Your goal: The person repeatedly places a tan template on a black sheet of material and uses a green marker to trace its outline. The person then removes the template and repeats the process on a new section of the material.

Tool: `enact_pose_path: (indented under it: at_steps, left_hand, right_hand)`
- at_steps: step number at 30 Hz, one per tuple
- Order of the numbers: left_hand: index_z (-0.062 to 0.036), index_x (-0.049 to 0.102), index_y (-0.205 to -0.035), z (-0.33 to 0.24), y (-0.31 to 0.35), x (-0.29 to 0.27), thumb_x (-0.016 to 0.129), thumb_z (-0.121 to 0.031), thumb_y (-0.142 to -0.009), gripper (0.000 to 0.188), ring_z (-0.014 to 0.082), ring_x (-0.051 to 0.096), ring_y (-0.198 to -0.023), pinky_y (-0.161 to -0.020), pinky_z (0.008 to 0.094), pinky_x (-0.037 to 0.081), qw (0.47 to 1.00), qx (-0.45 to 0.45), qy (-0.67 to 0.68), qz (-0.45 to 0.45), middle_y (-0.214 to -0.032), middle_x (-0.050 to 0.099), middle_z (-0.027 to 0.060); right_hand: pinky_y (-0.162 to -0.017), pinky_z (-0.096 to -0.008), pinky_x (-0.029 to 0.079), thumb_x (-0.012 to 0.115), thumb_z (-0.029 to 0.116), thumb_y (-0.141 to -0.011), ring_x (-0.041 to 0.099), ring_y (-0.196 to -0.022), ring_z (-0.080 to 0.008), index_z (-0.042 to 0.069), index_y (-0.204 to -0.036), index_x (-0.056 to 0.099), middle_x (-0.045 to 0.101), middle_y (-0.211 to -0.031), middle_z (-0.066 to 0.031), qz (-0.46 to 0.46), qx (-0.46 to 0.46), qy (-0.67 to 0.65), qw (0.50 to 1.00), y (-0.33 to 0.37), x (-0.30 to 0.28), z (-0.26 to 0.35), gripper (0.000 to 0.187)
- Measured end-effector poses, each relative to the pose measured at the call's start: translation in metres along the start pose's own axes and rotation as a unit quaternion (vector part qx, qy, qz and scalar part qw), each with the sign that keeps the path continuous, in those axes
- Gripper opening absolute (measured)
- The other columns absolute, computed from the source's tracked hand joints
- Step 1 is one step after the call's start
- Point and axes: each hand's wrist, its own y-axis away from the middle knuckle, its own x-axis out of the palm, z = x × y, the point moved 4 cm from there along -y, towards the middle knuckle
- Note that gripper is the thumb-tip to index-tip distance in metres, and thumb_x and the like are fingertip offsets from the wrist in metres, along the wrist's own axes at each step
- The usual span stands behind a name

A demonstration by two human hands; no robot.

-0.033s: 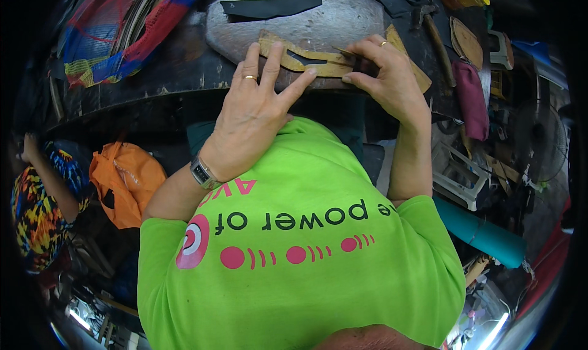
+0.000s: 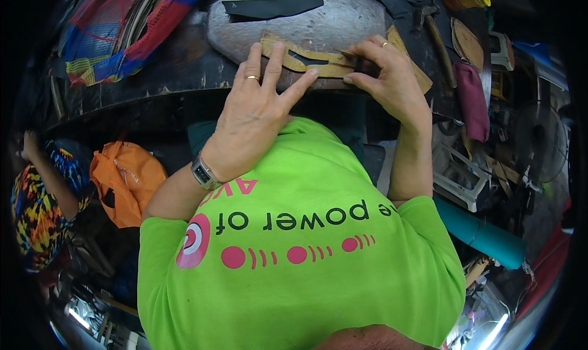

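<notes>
A tan, flat pattern piece (image 2: 288, 60) with a long slot cut in it lies at the near edge of a worn grey board (image 2: 257, 34). Something dark shows through the slot. My left hand (image 2: 248, 114) rests on its left part, fingers spread and pressing down. Over its right end, my right hand (image 2: 392, 74) is closed in a pinch. A slim pointed tool (image 2: 344, 51) sticks out from these fingers; its kind is not clear, and most of it is hidden. A black curved strip (image 2: 275, 7) lies farther back on the board.
Another tan flat piece (image 2: 407, 59) and a hammer (image 2: 440, 49) lie right of my right hand. A maroon pouch (image 2: 470, 98) hangs at the table's right edge. At left are a colourful mesh bag (image 2: 98, 37), an orange bag (image 2: 125, 181) and another person's arm (image 2: 52, 178).
</notes>
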Motion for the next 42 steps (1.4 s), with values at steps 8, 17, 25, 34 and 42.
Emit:
enact_pose_path:
  at_steps: [8,17,25,34,42]
  left_hand:
    - [-0.0226,0.046,-0.159,-0.003,0.000,0.002,0.060,-0.012,-0.092,0.069,0.0549,0.045,-0.139,-0.115,0.0535,0.039,0.997,0.013,-0.071,0.020,-0.155,0.042,0.0330]
    - [-0.0229,0.047,-0.158,-0.001,0.000,0.000,0.060,-0.012,-0.091,0.069,0.0536,0.047,-0.137,-0.114,0.0514,0.041,0.997,0.011,-0.070,0.014,-0.154,0.044,0.0302]
    - [-0.0296,0.046,-0.157,-0.002,-0.004,-0.002,0.084,-0.019,-0.076,0.090,0.0506,0.044,-0.140,-0.107,0.0487,0.047,0.998,-0.010,-0.051,0.031,-0.160,0.039,0.0208]
    - [-0.0293,0.048,-0.157,-0.002,-0.004,0.000,0.081,-0.016,-0.078,0.086,0.0522,0.044,-0.138,-0.092,0.0421,0.051,0.998,-0.002,-0.061,0.029,-0.159,0.041,0.0196]
    - [-0.0355,0.041,-0.160,-0.001,-0.006,0.005,0.090,-0.021,-0.072,0.102,0.0479,0.040,-0.140,-0.105,0.0493,0.051,0.998,-0.026,-0.047,0.041,-0.163,0.036,0.0147]
  right_hand:
    - [-0.080,-0.0320,0.051,0.083,0.001,-0.076,0.064,-0.092,-0.0220,0.001,-0.116,0.071,0.064,-0.098,-0.0084,0.012,0.026,0.005,1.000,0.001,0.000,0.003,0.041]
    - [-0.082,-0.0338,0.051,0.081,-0.003,-0.076,0.062,-0.092,-0.0226,0.012,-0.123,0.077,0.060,-0.100,-0.0079,0.000,-0.007,0.029,1.000,0.003,0.005,0.002,0.050]
    - [-0.083,-0.0386,0.052,0.080,0.001,-0.079,0.064,-0.093,-0.0298,0.015,-0.122,0.078,0.061,-0.102,-0.0116,0.010,-0.001,0.040,0.999,0.003,0.002,0.003,0.046]
    - [-0.081,-0.0348,0.050,0.080,-0.002,-0.078,0.061,-0.090,-0.0232,0.013,-0.123,0.078,0.058,-0.101,-0.0081,0.009,-0.009,0.022,1.000,0.003,0.003,0.003,0.047]
    - [-0.082,-0.0325,0.052,0.077,0.002,-0.085,0.065,-0.093,-0.0215,0.006,-0.119,0.076,0.066,-0.101,-0.0103,-0.013,-0.027,-0.050,0.998,-0.001,-0.010,0.002,0.034]
